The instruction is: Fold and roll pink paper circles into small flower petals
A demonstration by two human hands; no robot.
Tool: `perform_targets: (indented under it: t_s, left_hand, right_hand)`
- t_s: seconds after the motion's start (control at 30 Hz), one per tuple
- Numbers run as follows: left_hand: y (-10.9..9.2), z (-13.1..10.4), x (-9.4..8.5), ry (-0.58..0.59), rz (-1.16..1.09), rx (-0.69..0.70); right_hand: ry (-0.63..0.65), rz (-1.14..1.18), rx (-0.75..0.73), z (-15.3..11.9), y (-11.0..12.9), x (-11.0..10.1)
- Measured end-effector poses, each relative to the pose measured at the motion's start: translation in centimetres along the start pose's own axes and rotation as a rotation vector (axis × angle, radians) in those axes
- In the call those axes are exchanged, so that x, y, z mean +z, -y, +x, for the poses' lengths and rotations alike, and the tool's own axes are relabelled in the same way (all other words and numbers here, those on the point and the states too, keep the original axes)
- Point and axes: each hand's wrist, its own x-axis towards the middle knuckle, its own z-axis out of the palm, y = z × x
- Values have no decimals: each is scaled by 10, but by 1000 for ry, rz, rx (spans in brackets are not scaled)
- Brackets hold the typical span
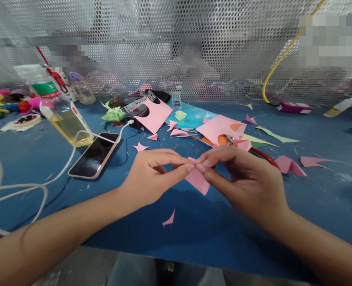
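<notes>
A small piece of pink paper [198, 182] is held up above the blue table between my two hands. My left hand [155, 174] pinches its upper edge between thumb and forefinger. From the other side, my right hand [241, 174] grips the same edge in a pinch, its fingertips almost touching the left ones. The paper's lower part hangs down as a flat flap; its top edge looks folded, though fingertips cover most of it. A pink paper scrap [169, 219] lies on the table below, near the front edge.
Left of my hands lie a phone [94, 157], a white cable [65, 169] and a tilted bottle of yellow liquid [65, 119]. Beyond are cut pink sheets [219, 129], a green crumpled paper [113, 113] and red-handled scissors [265, 155]. A perforated metal screen [238, 51] closes off the back.
</notes>
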Motion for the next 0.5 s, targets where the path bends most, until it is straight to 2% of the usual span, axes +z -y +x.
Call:
perform_targets:
  t_s: [0.17, 0.5]
  left_hand:
    - [6, 0, 1, -21, -73, -3]
    - [4, 1, -1, -26, -79, -8]
  right_hand:
    - [17, -36, -18, 0, -1, -1]
    - [10, -117, -65, 0, 2, -1]
